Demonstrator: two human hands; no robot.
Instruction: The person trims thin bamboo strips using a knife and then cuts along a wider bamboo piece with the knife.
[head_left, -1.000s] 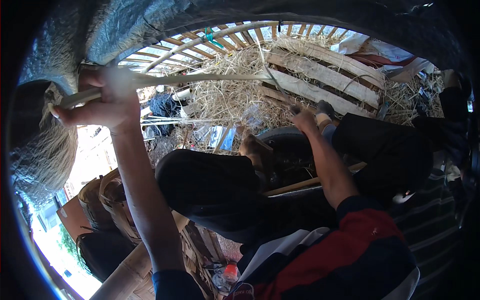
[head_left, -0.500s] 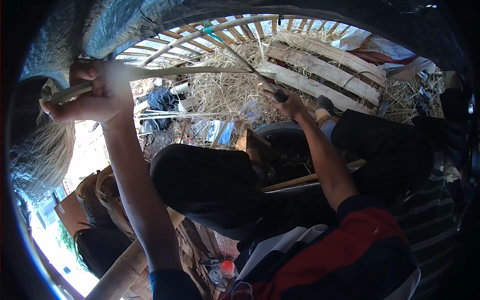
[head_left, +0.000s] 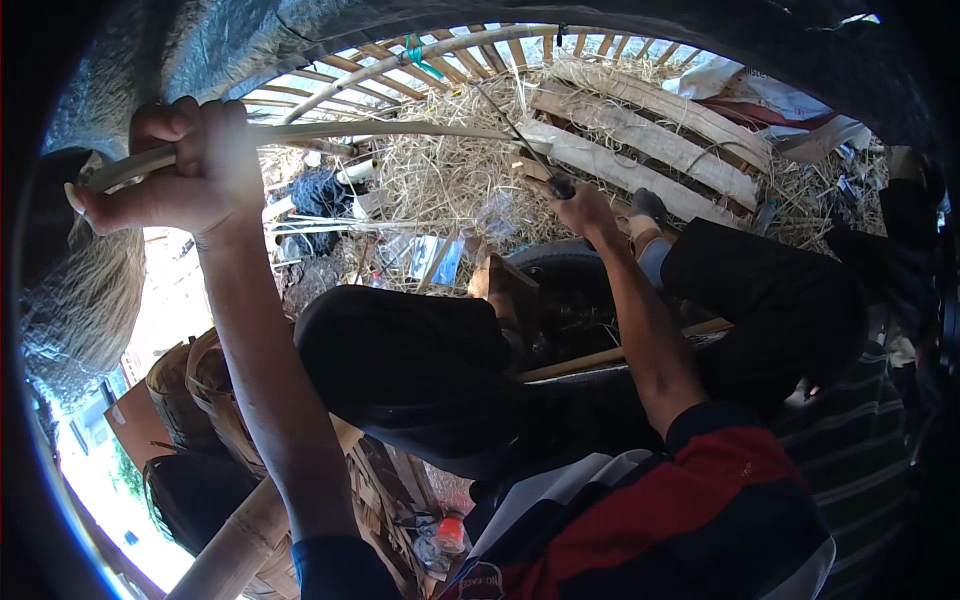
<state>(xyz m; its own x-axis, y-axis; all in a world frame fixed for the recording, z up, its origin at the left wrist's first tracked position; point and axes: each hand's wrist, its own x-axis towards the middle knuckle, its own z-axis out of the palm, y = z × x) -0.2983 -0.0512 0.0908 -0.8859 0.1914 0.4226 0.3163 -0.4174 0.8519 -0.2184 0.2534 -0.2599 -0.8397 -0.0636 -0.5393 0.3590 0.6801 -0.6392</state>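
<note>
High on the left, my left hand [head_left: 195, 165] is closed round a long, pale bamboo strip [head_left: 370, 129]. The strip's short end sticks out past the thumb, while the rest bows gently rightward across the view. My right hand [head_left: 585, 212], right of centre, grips the dark handle of a knife [head_left: 515, 130]. Its long, narrow blade slants up and to the left. The far part of the strip meets the blade; whether the edge is in the bamboo I cannot tell. A short piece of wood [head_left: 533, 172] shows just left of the right hand.
Straw and shavings [head_left: 430, 185] cover the ground ahead, beside pale wooden slats [head_left: 640, 165]. A curved slatted bamboo fence [head_left: 400, 75] stands behind. Near my knees are a black tyre [head_left: 565, 265] and a wooden block [head_left: 490, 278]. Woven baskets [head_left: 210, 390] and a thick bamboo pole [head_left: 250, 530] sit lower left.
My left hand has shifted slightly up and left, drawing the bamboo strip along the knife. The blade has swung a little lower, while my right hand stays almost in place.
</note>
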